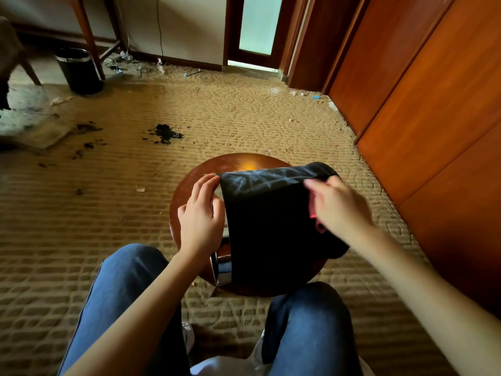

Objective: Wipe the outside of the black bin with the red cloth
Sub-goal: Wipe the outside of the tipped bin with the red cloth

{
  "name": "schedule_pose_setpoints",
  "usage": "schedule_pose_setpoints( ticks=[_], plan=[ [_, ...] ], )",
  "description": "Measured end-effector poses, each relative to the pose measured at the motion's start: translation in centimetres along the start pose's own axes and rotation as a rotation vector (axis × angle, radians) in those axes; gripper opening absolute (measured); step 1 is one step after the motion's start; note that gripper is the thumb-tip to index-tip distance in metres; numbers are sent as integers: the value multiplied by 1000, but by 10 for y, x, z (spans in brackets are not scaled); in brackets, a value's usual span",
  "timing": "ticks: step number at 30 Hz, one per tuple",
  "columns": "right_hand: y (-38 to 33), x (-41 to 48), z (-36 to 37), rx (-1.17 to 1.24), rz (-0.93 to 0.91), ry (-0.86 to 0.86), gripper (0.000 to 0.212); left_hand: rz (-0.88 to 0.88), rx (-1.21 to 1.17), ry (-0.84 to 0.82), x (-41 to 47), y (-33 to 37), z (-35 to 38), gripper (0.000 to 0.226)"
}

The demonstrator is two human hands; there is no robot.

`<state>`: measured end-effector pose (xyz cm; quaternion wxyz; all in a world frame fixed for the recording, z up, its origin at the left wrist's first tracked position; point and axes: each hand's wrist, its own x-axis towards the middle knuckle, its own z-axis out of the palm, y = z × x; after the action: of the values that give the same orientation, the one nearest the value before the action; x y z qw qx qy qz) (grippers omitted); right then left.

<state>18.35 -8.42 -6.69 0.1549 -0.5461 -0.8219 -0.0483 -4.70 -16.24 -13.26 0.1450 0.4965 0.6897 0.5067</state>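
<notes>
Black is the bin (271, 226), and it lies on its side on a round wood table (230, 161), a bit below the middle of the frame. Its shiny metal rim (221, 270) points down toward me, and its far end points to the top of the frame. That far end looks grey with dust.

My left hand (199, 215) is on the left side of the bin. Its fingers are bent round the far left edge and the thumb lies on the side, so it holds the bin.

My right hand (340, 207) is on the right side of the bin and looks a bit blurred. It grips the red cloth (313, 213). Only a small red bit shows under the hand, right against the bin. I cannot tell how the rest of the cloth lies.

My 2 knees in blue jeans (130, 289) are at the bottom of the frame, just beside the table. The table stands on a tan carpet (244, 112). Dark bits (165, 132) lie on the carpet at the middle left. At the upper left the other bin (78, 70), black too, stands upright beside a desk leg (89, 36). Orange wood doors (433, 104) fill the right side.
</notes>
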Motion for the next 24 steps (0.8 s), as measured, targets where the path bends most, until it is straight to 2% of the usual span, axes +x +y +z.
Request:
schedule_pose_setpoints(
  ticks=[2,4,9,12,14,17,19,21,24],
  plan=[
    [37,11,-11,26,188,-5,39,7,-21,11,-2,0,2,48],
    [20,7,-10,-48,170,4,39,11,-30,19,-3,0,3,48],
    [-91,-24,9,46,-225,12,43,14,8,17,0,0,0,49],
    [-104,-34,12,114,-412,-11,42,15,53,-3,1,-1,-1,50],
    [-81,-24,5,113,-305,-35,41,24,71,-12,0,-1,-2,50],
    [-14,-1,-7,22,28,-55,40,27,62,-10,1,-1,-1,49],
    [10,3,-16,-67,178,-87,39,20,42,-5,1,0,0,49],
    [-2,-1,-14,-153,166,-94,38,23,17,1,1,-1,0,48],
    [-54,-16,3,-157,-88,11,42,25,2,5,-1,-2,1,47]
  ],
)
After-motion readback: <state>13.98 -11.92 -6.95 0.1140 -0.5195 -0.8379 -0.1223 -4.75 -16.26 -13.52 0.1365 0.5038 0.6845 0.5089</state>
